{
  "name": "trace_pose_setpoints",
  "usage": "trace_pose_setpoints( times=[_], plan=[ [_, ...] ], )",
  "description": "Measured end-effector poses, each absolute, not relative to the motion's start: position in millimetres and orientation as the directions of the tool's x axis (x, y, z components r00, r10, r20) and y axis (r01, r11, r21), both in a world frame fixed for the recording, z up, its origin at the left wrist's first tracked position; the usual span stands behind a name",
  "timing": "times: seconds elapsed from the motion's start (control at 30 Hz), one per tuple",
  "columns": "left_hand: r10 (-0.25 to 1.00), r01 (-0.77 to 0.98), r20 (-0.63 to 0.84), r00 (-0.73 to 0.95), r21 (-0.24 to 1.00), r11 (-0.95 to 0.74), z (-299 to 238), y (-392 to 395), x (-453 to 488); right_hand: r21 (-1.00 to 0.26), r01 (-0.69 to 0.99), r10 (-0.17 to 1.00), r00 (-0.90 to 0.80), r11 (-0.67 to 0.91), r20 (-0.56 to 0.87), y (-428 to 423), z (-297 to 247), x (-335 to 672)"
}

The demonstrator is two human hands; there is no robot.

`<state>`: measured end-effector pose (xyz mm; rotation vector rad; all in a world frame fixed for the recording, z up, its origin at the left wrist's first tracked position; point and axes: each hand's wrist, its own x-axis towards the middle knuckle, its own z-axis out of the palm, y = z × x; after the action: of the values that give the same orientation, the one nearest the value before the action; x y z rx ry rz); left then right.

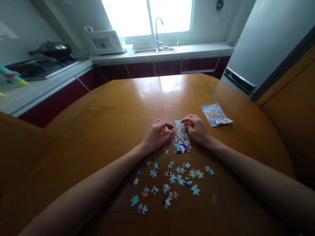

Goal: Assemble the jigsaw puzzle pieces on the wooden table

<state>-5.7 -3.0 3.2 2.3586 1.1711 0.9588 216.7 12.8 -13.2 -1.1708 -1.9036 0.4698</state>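
Note:
A strip of joined jigsaw puzzle [182,139] lies on the wooden table between my hands, with a straight right edge and knobbed left edge. My left hand [158,134] is at its left side, thumb and index finger closing on a small puzzle piece [173,131] against that edge; the fingertips partly hide the piece. Curled over the top right corner, my right hand [197,129] holds the strip with its fingertips. A loose puzzle piece [165,150] lies just below my left hand. Several more loose pieces [172,178] are scattered nearer to me.
A creased picture sheet [215,114] lies on the table [98,137] to the right, beyond my right hand. Past the table's far edge are a sink [145,51], a microwave [105,42] and a wok [54,49] on the stove. A fridge [273,42] stands at the right.

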Motion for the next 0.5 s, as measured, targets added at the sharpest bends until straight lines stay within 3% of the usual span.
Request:
trace_pose_setpoints(
  times=[0.5],
  plan=[
    [0.812, 0.585, 0.397, 0.429, 0.563, -0.584, 1.8, -2.3, -6.7, -0.611, 0.523, 0.804, -0.373, 0.594, 0.463, 12.3, -15.6, 218.4]
  ],
)
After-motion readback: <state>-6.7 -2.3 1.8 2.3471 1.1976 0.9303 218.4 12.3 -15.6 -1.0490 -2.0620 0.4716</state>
